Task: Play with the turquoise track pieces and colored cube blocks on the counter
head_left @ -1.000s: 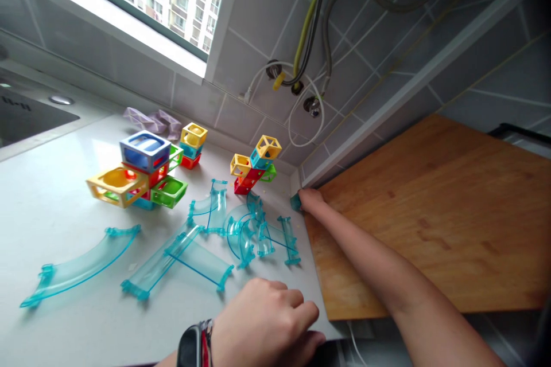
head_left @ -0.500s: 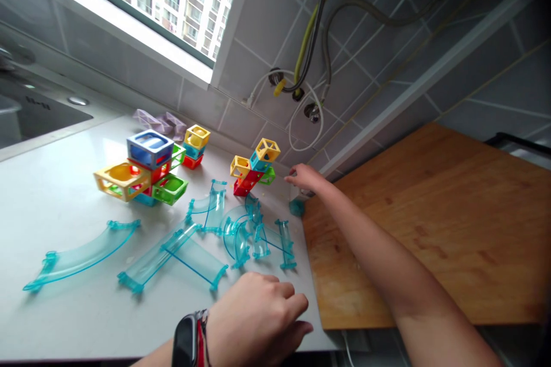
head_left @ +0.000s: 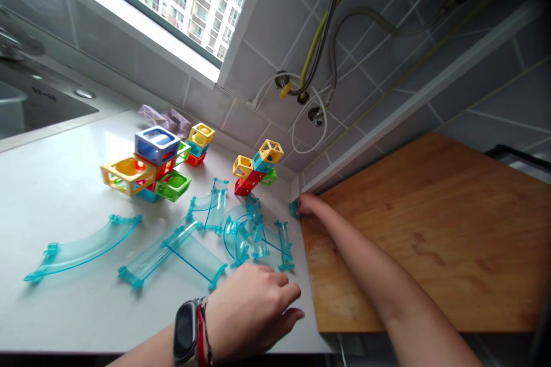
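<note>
My right hand reaches to the counter's right side, at a small teal piece beside the wooden board; its fingers are mostly hidden, so its grip is unclear. Near the front edge hovers my left hand, fingers loosely curled, thumb apart, nothing in it. Several clear teal track pieces lie beyond it, among them a curved one at the left and a straight one at the right. Behind them stand a large stack of coloured cube frames, a small stack and a branched stack.
The wooden board fills the right side of the white counter. A crumpled lilac object lies by the tiled wall. The sink is at far left; hoses and a white cable hang on the wall.
My right hand has moved down from above the back corner to the small teal piece by the board. My left hand has hardly moved. The view has shifted slightly.
</note>
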`<state>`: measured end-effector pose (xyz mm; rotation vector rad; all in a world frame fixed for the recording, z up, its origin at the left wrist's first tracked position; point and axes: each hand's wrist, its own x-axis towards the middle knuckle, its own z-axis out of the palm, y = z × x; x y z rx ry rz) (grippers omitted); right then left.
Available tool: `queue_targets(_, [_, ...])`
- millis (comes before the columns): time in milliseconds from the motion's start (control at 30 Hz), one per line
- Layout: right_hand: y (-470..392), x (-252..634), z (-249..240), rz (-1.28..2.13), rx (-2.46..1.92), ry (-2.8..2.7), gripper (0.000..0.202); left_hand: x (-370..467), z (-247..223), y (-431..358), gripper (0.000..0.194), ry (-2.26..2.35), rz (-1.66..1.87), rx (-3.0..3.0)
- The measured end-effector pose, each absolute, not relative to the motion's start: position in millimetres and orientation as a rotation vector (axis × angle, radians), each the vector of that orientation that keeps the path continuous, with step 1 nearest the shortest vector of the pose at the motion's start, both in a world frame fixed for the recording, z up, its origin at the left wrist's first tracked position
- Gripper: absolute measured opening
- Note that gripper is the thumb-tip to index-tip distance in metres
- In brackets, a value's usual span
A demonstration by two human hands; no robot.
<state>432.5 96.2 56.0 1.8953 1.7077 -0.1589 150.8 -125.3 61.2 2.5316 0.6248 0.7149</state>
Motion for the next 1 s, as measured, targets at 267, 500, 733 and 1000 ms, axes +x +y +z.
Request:
queue_targets(267, [101,451,57,-0.249,1.800,1.628,0.031,155,65,-119,0.022,0.607,0.687,2.527])
queue_targets(500, [106,444,68,-0.377,1.728,1.695,0.033,154,66,-118,0.023,0.623,0.682,2.521])
queue_targets(733, [101,416,32,-0.472,1.612,1.884,0.032,150,59,-119,0.022,0.648,0.663,2.510])
queue_targets(1000, [112,440,37,-0.285,1.631,1.979,0.033,146,61,-114,0.024,0.658,0.624,2.509])
